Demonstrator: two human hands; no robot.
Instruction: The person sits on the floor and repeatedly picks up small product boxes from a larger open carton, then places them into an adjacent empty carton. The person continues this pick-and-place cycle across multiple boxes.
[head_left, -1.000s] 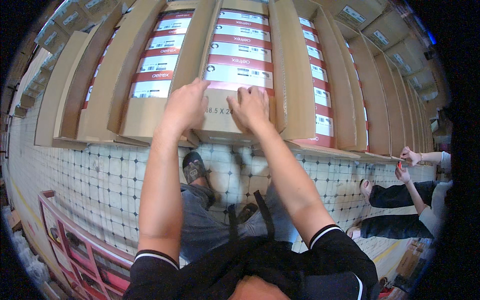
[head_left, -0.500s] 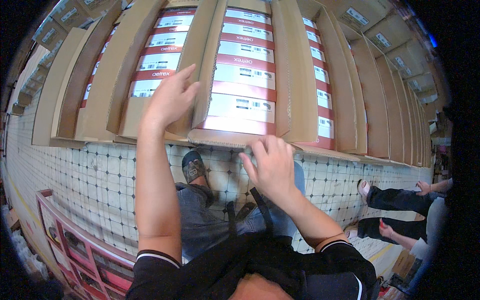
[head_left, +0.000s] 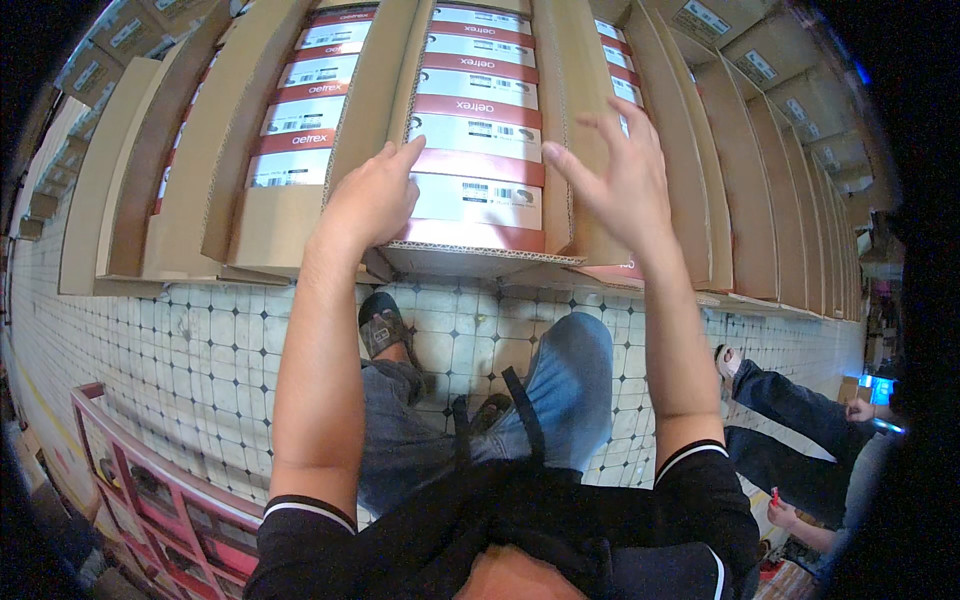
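Note:
An open cardboard carton point(head_left: 470, 258) stands in front of me, packed with a row of white and red shoe boxes point(head_left: 480, 200). My left hand point(head_left: 375, 195) is at the carton's left edge, its index finger stretched toward the boxes and the other fingers bent; its underside is hidden. Over the raised right flap point(head_left: 558, 130) hovers my right hand point(head_left: 625, 175), fingers spread and holding nothing. It partly covers the neighbouring carton's boxes point(head_left: 622, 70).
More open cartons of shoe boxes point(head_left: 295, 115) line both sides, and sealed cartons point(head_left: 750, 60) sit farther back. A red metal cart frame point(head_left: 130, 450) is at lower left. At right, another person's hand point(head_left: 782, 515) holds a small red object. Tiled floor point(head_left: 220, 350) lies below.
My right hand has left the carton's front edge and risen up and right, fingers spreading. My left hand has shifted right and nearer, to the carton's left edge. The carton appears slightly farther left.

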